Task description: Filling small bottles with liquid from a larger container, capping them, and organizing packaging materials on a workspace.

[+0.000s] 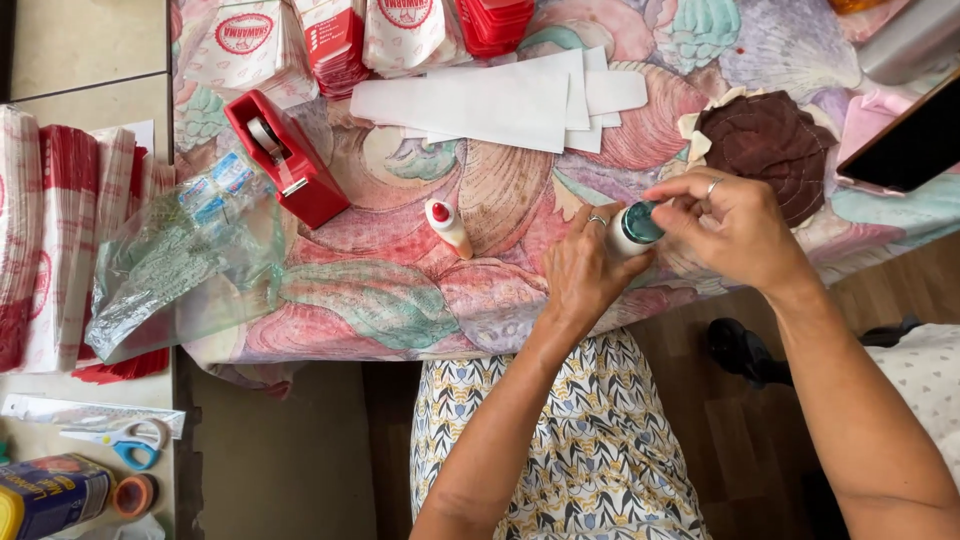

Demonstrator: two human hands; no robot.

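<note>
Left hand (580,268) grips small white glue bottle (628,235); right hand (735,225) pinches its teal cap (642,222) — at centre right; squeezing risks glue spilling onto floral tablecloth (400,290).

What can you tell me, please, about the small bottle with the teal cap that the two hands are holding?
The small bottle has a whitish, plastic-looking body and a round teal cap facing up toward the camera. It is held just above the near edge of the patterned tablecloth. The left hand wraps the body from below; the right hand has its fingertips on the cap. Most of the body is hidden by the fingers, so any label cannot be seen.
</note>
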